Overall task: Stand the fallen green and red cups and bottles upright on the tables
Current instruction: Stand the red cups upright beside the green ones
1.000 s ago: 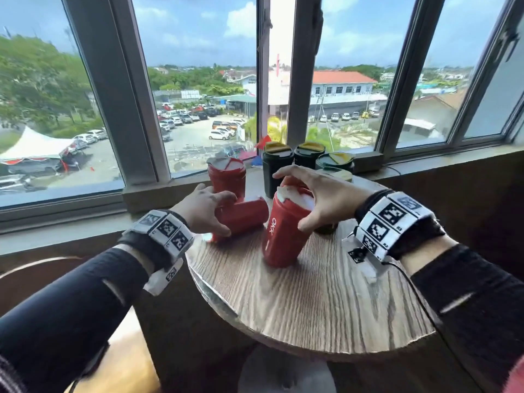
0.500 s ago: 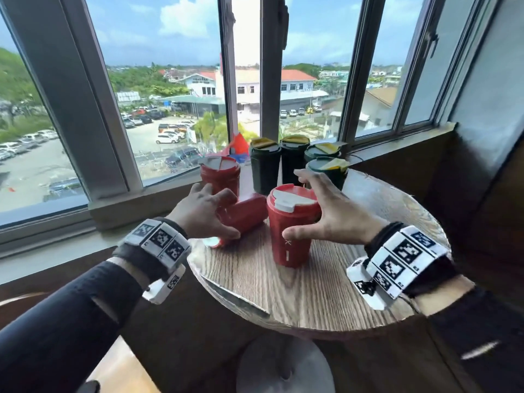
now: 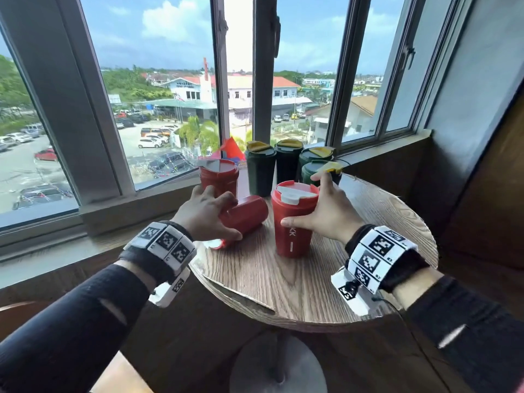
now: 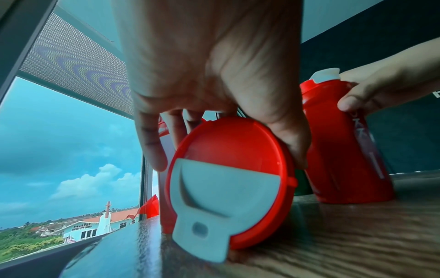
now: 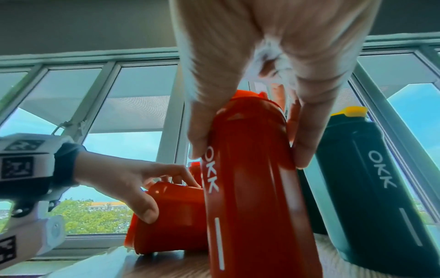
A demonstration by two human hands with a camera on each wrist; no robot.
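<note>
Upright red cup [image 3: 293,222], white-lidded, standing near the middle of the round wooden counter [image 3: 297,282]; right hand [image 3: 329,211] around its upper part, grip holding it between thumb and fingers. Fallen red cup [image 3: 243,215] just to the left, lying on its side with lid [image 4: 228,180] toward the counter edge and base toward the window; left hand [image 3: 205,215] over its lid end, grip curled around the rim. Third red cup [image 3: 219,177] upright just beyond the fallen one. Four dark green cups [image 3: 286,164] with yellow lids, upright, grouped at the far edge beside the window sill [image 3: 136,199].
</note>
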